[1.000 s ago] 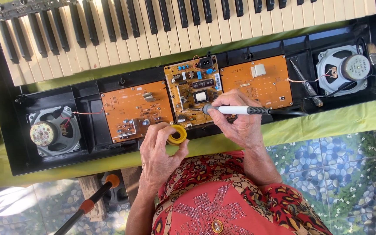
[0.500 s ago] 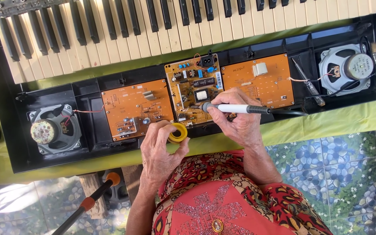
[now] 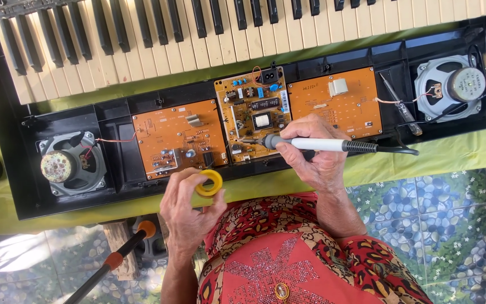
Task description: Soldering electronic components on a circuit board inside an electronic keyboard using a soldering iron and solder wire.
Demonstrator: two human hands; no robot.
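Fingers of my right hand are wrapped around the white-barrelled soldering iron with its black rubber collar, the grip pressed together on the barrel like a pen hold. Its metal tip points left and sits over the lower part of the yellowish middle circuit board crowded with small parts; whether the tip touches the board I cannot tell. My left hand pinches a small yellow ring-shaped spool between thumb and fingertips, held just below the front edge of the opened black plastic keyboard case.

That case lies on the green-covered table, with an orange circuit board to the left of the middle one and another orange board to its right. A round grey speaker sits at the left end and a second speaker at the right, with the black and white keys beyond.

As I judge it, the risk is heat and slip. My fingers sit near the hot end, so a slide forward could burn them. The parts stand close together, so a wandering tip could scorch a neighbour or bridge two joints. The black cord trails right across the case and could tug the iron off its mark.
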